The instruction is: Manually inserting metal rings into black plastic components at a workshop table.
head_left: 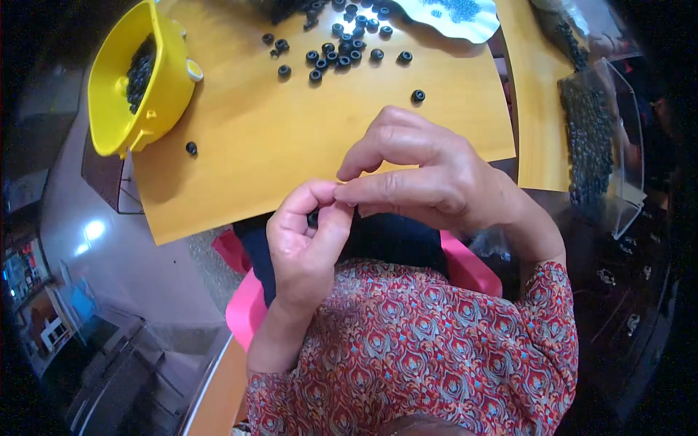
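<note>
My left hand (302,236) is closed, its thumb and index finger pressed together above the near edge of the table. Inside its curled fingers shows a small black round part (313,218), mostly hidden. The fingertips of my right hand (429,167) meet those of the left in a pinch. A tiny pale glint shows where they touch, too small to name. Beyond my hands, several black ring-shaped parts (343,62) lie scattered on the yellow wooden table (247,145). One black ring (418,96) sits apart, just past my right hand.
A yellow plastic tub (109,109) with black pieces stands at the far left, a loose black ring (191,148) beside it. At the far right edge sits a white wavy dish (476,25) with tiny blue pieces. A clear box (618,145) of dark pieces stands further right.
</note>
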Demonstrator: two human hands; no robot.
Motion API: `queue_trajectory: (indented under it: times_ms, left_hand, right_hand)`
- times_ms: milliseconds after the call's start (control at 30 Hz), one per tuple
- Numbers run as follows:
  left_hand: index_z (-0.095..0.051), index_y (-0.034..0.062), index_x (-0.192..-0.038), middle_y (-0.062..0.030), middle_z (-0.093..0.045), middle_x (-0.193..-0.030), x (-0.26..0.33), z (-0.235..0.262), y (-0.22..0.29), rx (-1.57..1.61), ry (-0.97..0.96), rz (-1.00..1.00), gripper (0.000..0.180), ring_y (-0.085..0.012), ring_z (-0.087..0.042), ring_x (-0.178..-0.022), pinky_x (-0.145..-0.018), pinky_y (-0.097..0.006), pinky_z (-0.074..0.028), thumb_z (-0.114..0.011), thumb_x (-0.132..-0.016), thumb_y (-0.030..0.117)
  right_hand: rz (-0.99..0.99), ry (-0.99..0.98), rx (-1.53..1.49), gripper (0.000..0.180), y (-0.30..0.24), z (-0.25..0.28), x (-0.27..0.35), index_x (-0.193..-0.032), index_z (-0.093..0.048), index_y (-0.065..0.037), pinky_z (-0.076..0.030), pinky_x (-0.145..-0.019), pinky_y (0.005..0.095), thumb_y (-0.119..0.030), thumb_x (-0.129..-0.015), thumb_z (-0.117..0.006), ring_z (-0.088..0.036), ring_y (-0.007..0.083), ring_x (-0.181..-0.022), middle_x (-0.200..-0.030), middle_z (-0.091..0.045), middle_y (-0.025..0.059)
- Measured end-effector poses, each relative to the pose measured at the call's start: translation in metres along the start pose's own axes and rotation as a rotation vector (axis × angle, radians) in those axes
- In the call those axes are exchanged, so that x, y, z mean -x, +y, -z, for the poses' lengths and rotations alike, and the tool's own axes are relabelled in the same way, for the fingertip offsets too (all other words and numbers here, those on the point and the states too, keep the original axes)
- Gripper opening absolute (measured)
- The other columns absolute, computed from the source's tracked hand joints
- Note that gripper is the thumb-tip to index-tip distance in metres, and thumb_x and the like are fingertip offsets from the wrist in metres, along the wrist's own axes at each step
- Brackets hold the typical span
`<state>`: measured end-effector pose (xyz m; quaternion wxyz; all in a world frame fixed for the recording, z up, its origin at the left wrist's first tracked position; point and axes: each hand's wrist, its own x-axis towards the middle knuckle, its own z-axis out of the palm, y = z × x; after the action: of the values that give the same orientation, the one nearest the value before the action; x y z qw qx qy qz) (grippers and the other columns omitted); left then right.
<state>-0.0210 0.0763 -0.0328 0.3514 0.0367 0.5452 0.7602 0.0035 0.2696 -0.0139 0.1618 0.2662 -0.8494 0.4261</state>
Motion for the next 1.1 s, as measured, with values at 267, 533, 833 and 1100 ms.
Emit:
queue_trajectory:
  times_ms: [267, 533, 833, 1100]
  left_hand:
    - [-0.051, -0.0031, -0.115, -0.0049, -0.055, -0.093, 0.025, 0.006, -0.001, 0.305, -0.102, 0.023, 0.026, -0.0073, -0.049, -0.070, -0.059, -0.021, -0.040, -0.052, -0.091, 0.005]
    - [-0.038, -0.0050, -0.126, -0.0207, -0.050, -0.123, 0.041, 0.023, 0.001, 0.475, -0.141, 0.092, 0.037, -0.0283, -0.054, -0.110, -0.093, -0.038, -0.045, -0.048, -0.091, 0.004]
    - [-0.041, -0.0036, -0.123, -0.0203, -0.056, -0.116, 0.047, 0.029, -0.003, 0.476, -0.169, 0.062, 0.033, -0.0279, -0.062, -0.099, -0.085, -0.038, -0.053, -0.050, -0.094, 0.010]
    - [-0.053, -0.0036, -0.115, -0.0184, -0.064, -0.098, 0.051, 0.031, -0.017, 0.430, -0.167, -0.074, 0.033, -0.0226, -0.066, -0.078, -0.071, -0.033, -0.056, -0.064, -0.087, 0.010]
  right_hand:
    - [0.022, 0.042, 0.014, 0.024, -0.024, -0.012, 0.003, -0.093, -0.066, -0.002, -0.046, -0.061, 0.0311, -0.001, -0.070, -0.073, -0.058, 0.0217, -0.071, -0.084, -0.062, 0.0086]
    - [-0.206, 0.076, -0.184, 0.012, -0.032, -0.022, 0.015, -0.087, -0.065, 0.000, -0.051, -0.067, 0.0309, 0.000, -0.075, -0.068, -0.065, 0.0228, -0.076, -0.082, -0.065, 0.0111]
    - [-0.185, 0.065, -0.249, 0.017, -0.042, -0.029, 0.011, -0.092, -0.065, 0.003, -0.049, -0.064, 0.0298, 0.003, -0.075, -0.068, -0.064, 0.0222, -0.073, -0.081, -0.066, 0.0124]
    - [-0.161, 0.077, -0.283, 0.021, -0.042, -0.029, 0.020, -0.093, -0.066, 0.002, -0.048, -0.064, 0.0310, 0.002, -0.073, -0.071, -0.062, 0.0223, -0.073, -0.083, -0.064, 0.0128]
